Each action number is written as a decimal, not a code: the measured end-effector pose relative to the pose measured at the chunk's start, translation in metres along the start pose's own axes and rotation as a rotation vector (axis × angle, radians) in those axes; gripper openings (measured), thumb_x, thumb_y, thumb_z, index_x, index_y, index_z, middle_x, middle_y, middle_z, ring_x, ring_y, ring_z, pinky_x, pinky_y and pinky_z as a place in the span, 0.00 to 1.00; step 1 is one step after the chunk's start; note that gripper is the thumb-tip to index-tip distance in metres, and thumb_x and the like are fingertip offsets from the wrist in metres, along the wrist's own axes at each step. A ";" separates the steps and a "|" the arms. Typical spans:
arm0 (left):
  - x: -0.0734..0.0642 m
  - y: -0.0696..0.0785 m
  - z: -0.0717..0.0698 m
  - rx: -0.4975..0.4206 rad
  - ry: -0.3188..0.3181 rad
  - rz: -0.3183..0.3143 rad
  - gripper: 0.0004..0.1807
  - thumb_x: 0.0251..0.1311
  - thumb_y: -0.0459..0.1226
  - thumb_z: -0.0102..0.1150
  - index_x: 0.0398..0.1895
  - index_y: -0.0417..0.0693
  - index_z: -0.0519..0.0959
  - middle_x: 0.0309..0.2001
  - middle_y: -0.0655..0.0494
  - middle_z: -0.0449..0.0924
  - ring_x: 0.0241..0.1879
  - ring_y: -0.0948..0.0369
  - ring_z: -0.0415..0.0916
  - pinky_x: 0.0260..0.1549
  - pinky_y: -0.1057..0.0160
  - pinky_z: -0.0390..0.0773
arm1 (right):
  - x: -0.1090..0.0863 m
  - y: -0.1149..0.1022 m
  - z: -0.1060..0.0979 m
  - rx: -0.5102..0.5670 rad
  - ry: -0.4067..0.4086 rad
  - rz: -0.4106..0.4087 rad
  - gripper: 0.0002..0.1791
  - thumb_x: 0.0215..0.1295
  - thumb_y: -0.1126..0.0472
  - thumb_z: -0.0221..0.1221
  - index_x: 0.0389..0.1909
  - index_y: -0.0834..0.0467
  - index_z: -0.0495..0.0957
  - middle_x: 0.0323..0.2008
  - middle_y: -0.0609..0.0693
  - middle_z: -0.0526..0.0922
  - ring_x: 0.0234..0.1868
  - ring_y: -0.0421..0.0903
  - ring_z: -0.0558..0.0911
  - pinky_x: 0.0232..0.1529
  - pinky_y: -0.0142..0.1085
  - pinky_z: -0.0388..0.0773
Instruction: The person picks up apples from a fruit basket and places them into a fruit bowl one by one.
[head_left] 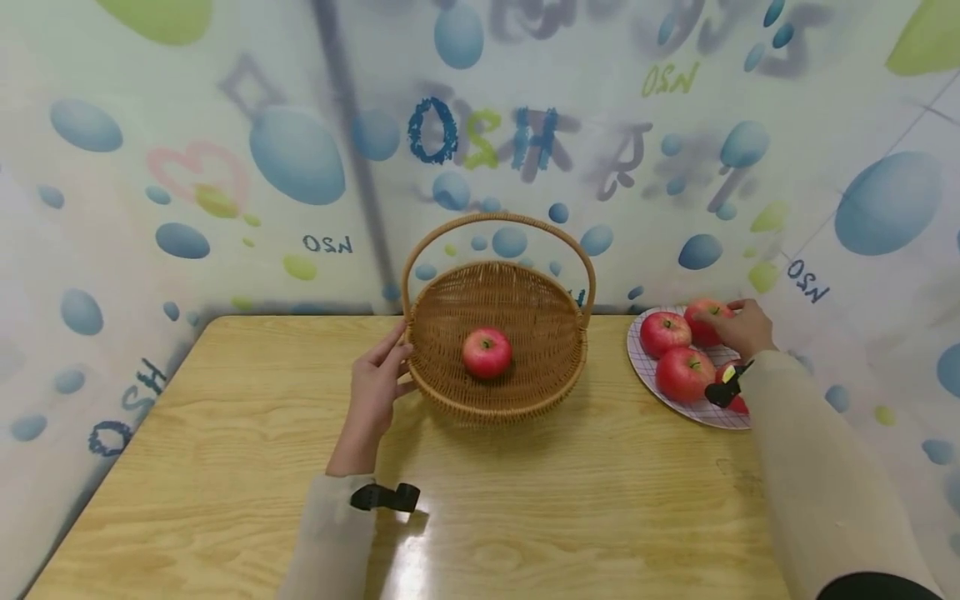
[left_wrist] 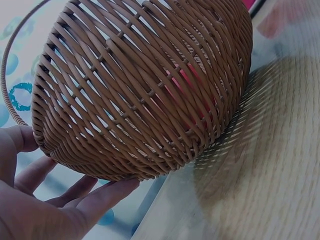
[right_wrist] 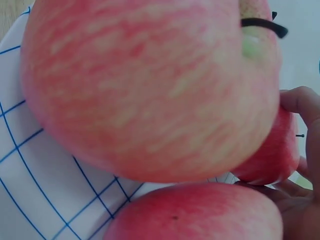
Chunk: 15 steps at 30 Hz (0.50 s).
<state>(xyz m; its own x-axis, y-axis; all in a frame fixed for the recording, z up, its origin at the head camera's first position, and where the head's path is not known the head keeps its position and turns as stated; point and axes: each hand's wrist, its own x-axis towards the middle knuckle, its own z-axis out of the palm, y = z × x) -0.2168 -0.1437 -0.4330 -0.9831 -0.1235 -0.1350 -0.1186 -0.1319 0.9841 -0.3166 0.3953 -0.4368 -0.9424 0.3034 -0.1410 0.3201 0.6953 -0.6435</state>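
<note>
A brown wicker basket (head_left: pixel 510 287) with a tall hoop handle stands mid-table, its opening tilted forward. One red apple (head_left: pixel 487 353) lies inside it. My left hand (head_left: pixel 375 379) holds the basket's left side; in the left wrist view its thumb lies by the rim near the handle's foot and its fingers spread along the woven wall. On the right, a white plate (head_left: pixel 701 412) with blue grid lines carries several red apples. My right hand (head_left: pixel 750 329) grips the back apple (right_wrist: pixel 275 155) on it. A nearer apple (right_wrist: pixel 140 95) fills most of the right wrist view.
The light wooden table (head_left: pixel 247 433) ends at a pale wall covering (head_left: pixel 300 283) printed with blue and green spots and letters. It rises behind the basket and along both sides. A dark round object (head_left: pixel 877 587) shows at the bottom right edge.
</note>
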 end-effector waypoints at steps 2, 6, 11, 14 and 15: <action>-0.001 0.000 0.001 -0.001 -0.001 0.001 0.27 0.75 0.38 0.49 0.75 0.63 0.67 0.73 0.46 0.68 0.66 0.45 0.75 0.39 0.67 0.86 | -0.001 0.000 -0.002 -0.014 -0.015 -0.006 0.56 0.67 0.32 0.55 0.72 0.76 0.50 0.64 0.75 0.61 0.60 0.68 0.63 0.60 0.59 0.72; 0.000 0.000 0.001 -0.005 -0.005 -0.002 0.27 0.75 0.38 0.49 0.74 0.63 0.68 0.72 0.45 0.70 0.65 0.45 0.75 0.39 0.67 0.86 | 0.001 0.003 -0.004 -0.044 -0.046 -0.009 0.56 0.67 0.31 0.53 0.71 0.76 0.49 0.64 0.75 0.61 0.59 0.68 0.63 0.61 0.61 0.71; 0.001 -0.001 0.000 -0.008 -0.003 -0.001 0.27 0.74 0.38 0.50 0.74 0.63 0.68 0.71 0.45 0.70 0.64 0.46 0.76 0.40 0.66 0.86 | 0.001 0.003 -0.010 -0.059 -0.105 -0.017 0.59 0.65 0.28 0.53 0.72 0.76 0.48 0.65 0.74 0.60 0.61 0.69 0.63 0.63 0.63 0.70; 0.002 -0.001 0.000 -0.009 -0.006 0.006 0.27 0.74 0.38 0.49 0.74 0.62 0.68 0.71 0.44 0.70 0.65 0.45 0.76 0.40 0.65 0.86 | -0.004 -0.002 -0.018 -0.088 -0.132 -0.050 0.59 0.66 0.28 0.52 0.72 0.77 0.48 0.66 0.76 0.60 0.62 0.71 0.63 0.64 0.65 0.69; 0.002 -0.002 0.000 -0.012 -0.008 0.006 0.27 0.74 0.38 0.49 0.75 0.62 0.68 0.71 0.43 0.70 0.65 0.45 0.75 0.41 0.65 0.86 | -0.007 -0.004 -0.021 -0.091 -0.132 -0.054 0.59 0.66 0.28 0.52 0.73 0.77 0.48 0.67 0.77 0.59 0.63 0.72 0.63 0.64 0.65 0.69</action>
<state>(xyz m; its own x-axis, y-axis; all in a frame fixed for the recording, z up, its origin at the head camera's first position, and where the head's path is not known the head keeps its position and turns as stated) -0.2186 -0.1439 -0.4348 -0.9850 -0.1162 -0.1276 -0.1106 -0.1427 0.9836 -0.3098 0.4041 -0.4172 -0.9610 0.1801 -0.2097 0.2708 0.7663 -0.5826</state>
